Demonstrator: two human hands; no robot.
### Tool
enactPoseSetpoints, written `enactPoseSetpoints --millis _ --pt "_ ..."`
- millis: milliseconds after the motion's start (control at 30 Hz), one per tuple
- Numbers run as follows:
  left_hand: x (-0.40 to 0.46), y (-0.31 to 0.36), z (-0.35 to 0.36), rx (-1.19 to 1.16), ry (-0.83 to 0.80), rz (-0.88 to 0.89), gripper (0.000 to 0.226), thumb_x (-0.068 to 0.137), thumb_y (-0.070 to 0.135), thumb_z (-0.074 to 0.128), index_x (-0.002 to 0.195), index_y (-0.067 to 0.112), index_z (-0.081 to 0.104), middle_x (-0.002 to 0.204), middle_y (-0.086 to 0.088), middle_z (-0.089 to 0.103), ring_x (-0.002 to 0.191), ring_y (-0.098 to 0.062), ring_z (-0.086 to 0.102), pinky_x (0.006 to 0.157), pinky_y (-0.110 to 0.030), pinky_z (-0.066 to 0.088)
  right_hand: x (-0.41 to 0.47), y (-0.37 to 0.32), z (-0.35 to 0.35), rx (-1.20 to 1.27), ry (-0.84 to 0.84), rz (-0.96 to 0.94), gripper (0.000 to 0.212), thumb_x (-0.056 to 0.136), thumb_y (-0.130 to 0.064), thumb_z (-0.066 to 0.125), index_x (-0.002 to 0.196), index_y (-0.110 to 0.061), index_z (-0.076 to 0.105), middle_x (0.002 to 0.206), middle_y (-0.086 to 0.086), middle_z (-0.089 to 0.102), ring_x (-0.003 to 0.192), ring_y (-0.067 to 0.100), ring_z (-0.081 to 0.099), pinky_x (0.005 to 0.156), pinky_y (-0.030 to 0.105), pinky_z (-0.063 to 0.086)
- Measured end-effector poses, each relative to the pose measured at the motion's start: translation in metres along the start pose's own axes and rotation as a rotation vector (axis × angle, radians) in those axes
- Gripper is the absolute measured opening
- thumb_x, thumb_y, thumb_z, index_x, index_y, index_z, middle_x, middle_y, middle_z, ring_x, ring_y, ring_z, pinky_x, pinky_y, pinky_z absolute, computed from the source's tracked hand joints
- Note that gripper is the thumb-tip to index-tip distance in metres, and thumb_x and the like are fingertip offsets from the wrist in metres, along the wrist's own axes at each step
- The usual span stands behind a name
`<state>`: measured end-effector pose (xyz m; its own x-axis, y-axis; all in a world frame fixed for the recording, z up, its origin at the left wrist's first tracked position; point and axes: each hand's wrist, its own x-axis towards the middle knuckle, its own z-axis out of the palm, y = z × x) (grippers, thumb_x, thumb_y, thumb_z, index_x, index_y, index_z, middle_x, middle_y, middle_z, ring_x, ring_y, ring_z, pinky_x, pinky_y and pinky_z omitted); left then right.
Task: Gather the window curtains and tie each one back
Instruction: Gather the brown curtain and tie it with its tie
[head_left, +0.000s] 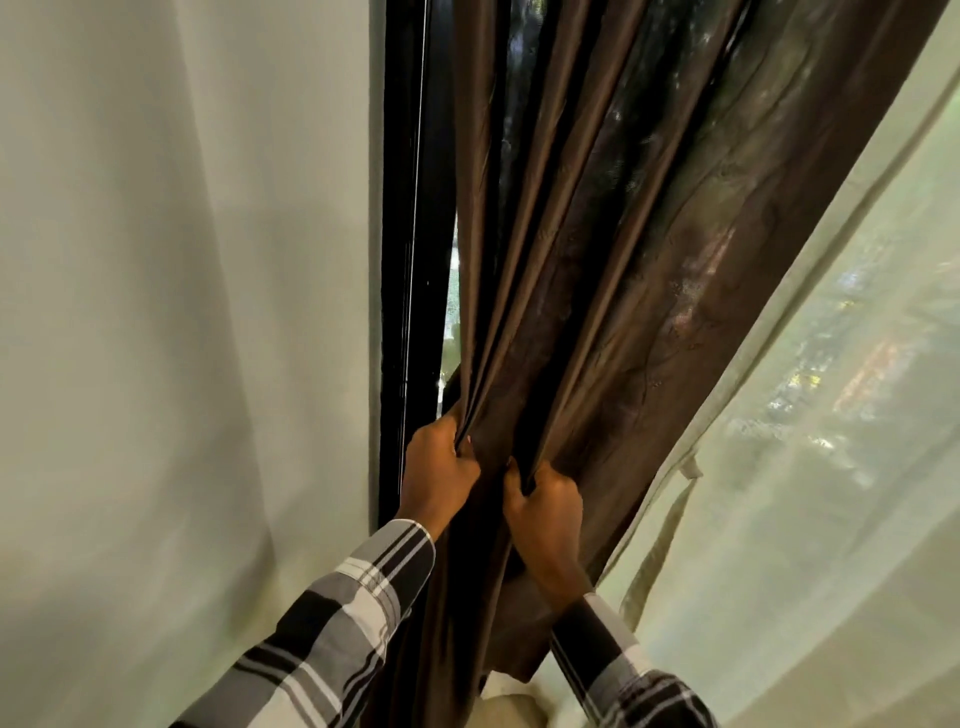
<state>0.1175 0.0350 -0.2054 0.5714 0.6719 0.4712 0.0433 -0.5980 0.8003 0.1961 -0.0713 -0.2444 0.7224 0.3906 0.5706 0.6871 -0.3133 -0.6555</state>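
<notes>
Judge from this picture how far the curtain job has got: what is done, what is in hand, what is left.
Done: the brown curtain is mostly bunched into folds. In hand: the left hand and right hand both grip those folds. Left: no tie goes round it yet, and the pale curtain beside it hangs loose.

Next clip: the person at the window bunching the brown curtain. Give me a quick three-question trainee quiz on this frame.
1. True or false: both hands grip the brown curtain.
2. Which hand is nearer the black window frame? A) left hand B) right hand
3. Fill in: the pale sheer curtain hangs to the ____ of the brown one.

Key: 1 true; 2 A; 3 right
</notes>
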Motion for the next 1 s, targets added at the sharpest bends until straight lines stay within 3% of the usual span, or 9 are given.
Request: enactPoseSetpoints --millis 133,267,400,533,633,733,800,867,1000 --pt "-0.007 -0.006 0.012 -0.001 -0.053 0.032 0.022 0.084 0.006 0.064 0.106 0.013 0.066 0.088 0.002 0.070 0.079 -0.012 0.067 0.072 -0.021 0.057 -0.011 0.000 0.011 -0.110 -0.068 -0.026 0.014 0.096 -0.021 0.056 0.098 -0.008 0.062 0.066 0.006 0.065 0.051 0.024 0.059 0.051 0.035 0.050" --pt "-0.011 -0.004 0.020 0.006 -0.078 0.010 0.026 0.084 0.008 0.060 0.109 0.015 0.063 0.085 0.001 0.066 0.077 -0.019 0.066 0.071 -0.033 0.058 -0.017 -0.003 0.012 -0.158 -0.237 -0.055 0.025 0.098 -0.026 0.051 0.115 -0.009 0.059 0.088 0.008 0.070 0.072 0.025 0.065 0.067 0.032 0.051" --pt "-0.015 0.002 0.028 -0.045 -0.118 -0.059 0.018 0.092 0.013 0.052 0.108 0.012 0.060 0.083 -0.001 0.060 0.082 -0.029 0.065 0.073 -0.032 0.054 -0.018 -0.006 0.013 -0.236 -0.355 -0.087 0.021 0.099 -0.023 0.051 0.108 -0.009 0.064 0.099 0.009 0.070 0.084 0.025 0.064 0.069 0.026 0.039" --pt "-0.022 0.020 0.029 -0.130 -0.077 -0.051 0.046 0.085 0.064 0.053 0.094 0.020 0.062 0.075 0.006 0.062 0.075 -0.016 0.066 0.067 -0.031 0.056 -0.027 -0.004 0.012 -0.194 -0.458 -0.057 0.023 0.101 -0.025 0.049 0.099 -0.008 0.065 0.099 0.008 0.069 0.075 0.012 0.058 0.068 0.015 0.038" --pt "-0.016 0.018 0.030 0.028 -0.017 -0.059 0.035 0.085 0.048 0.058 0.083 0.013 0.060 0.071 -0.001 0.061 0.067 -0.022 0.064 0.059 -0.032 0.054 -0.030 0.006 0.004 -0.135 -0.527 -0.185 0.017 0.096 -0.024 0.061 0.081 -0.016 0.063 0.077 0.002 0.066 0.067 0.003 0.061 0.063 0.014 0.044" --pt "-0.010 0.010 0.022 0.057 0.017 -0.111 0.014 0.082 0.020 0.058 0.077 0.007 0.061 0.068 -0.006 0.062 0.061 -0.022 0.062 0.056 -0.036 0.054 -0.021 0.016 -0.017 -0.081 -0.373 -0.124 0.016 0.092 -0.040 0.065 0.089 -0.026 0.059 0.076 -0.014 0.059 0.062 -0.011 0.053 0.062 0.008 0.036" --pt "-0.010 0.010 0.018 0.037 0.033 -0.108 0.012 0.087 0.011 0.060 0.075 0.006 0.061 0.064 -0.003 0.060 0.057 -0.016 0.059 0.052 -0.029 0.049 -0.006 0.020 -0.037 0.013 -0.018 -0.002 0.050 0.087 -0.046 0.069 0.130 -0.025 0.056 0.114 -0.014 0.062 0.096 -0.009 0.057 0.082 0.013 0.045" --pt "-0.011 0.010 0.016 0.031 0.061 -0.095 0.014 0.089 0.009 0.059 0.076 0.004 0.061 0.063 -0.002 0.058 0.056 -0.017 0.059 0.052 -0.025 0.046 0.017 0.017 -0.057 0.097 0.307 0.125 0.082 0.078 -0.046 0.077 0.146 -0.021 0.039 0.140 -0.002 0.049 0.124 0.009 0.051 0.098 0.021 0.043" --pt "-0.008 0.007 0.020 0.038 0.064 -0.089 0.018 0.088 0.013 0.059 0.074 0.002 0.060 0.062 -0.006 0.059 0.055 -0.021 0.059 0.052 -0.036 0.053 0.055 0.008 -0.071 0.398 0.263 0.221 0.109 0.066 -0.053 0.085 0.152 -0.029 0.023 0.152 -0.005 0.035 0.135 0.010 0.040 0.106 0.025 0.037"
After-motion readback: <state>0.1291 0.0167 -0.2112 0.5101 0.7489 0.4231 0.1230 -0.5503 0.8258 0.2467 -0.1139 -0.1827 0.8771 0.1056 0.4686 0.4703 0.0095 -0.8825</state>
